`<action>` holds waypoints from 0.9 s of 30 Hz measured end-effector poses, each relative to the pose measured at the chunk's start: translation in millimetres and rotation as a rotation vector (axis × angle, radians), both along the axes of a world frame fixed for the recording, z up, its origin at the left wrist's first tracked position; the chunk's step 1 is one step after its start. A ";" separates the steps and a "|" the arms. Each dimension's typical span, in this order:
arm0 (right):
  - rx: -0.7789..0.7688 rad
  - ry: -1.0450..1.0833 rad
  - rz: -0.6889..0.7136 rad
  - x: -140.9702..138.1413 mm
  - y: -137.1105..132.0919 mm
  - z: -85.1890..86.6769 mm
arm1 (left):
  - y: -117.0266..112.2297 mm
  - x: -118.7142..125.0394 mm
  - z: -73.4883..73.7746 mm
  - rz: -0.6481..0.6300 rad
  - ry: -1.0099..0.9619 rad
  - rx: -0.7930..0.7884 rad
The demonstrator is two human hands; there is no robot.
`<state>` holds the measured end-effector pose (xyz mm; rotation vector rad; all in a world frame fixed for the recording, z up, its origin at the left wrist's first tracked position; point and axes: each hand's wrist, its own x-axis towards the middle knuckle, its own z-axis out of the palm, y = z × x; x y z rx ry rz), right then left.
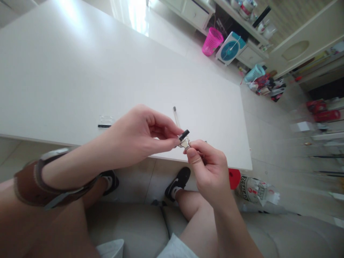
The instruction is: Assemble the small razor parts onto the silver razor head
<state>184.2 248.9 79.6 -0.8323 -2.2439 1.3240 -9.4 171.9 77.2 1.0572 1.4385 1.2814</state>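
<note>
My left hand [146, 134] reaches in from the left with thumb and forefinger closed on a small silver metal piece with a black bar [184, 135]. My right hand [208, 161] pinches the lower silver end of the same piece between thumb and forefinger, its other fingers curled. Both hands meet just above the front edge of the white table [120, 71]. Fingertips hide part of the piece, so its exact kind cannot be told. Just beyond my left fingers lies a thin clear tube with a dark grey end [175, 109].
A clear flat piece with a black strip [105, 122] lies on the table left of my hands. Beyond the table stand a pink basket [212, 41], a box fan [230, 49] and a light blue basket [254, 73]. A printed plastic bag [254, 189] is at the right.
</note>
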 end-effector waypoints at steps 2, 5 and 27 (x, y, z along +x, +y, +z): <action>0.011 -0.003 0.003 -0.5 -0.4 0.1 | 0.2 0.6 0.2 0.010 0.045 0.017; 0.033 -0.007 0.004 -1.7 -1.4 0.3 | 0.0 1.0 0.6 0.029 0.078 0.021; 0.068 -0.068 0.009 -4.1 -5.6 0.2 | -2.9 -2.1 -1.1 -0.016 0.023 -0.089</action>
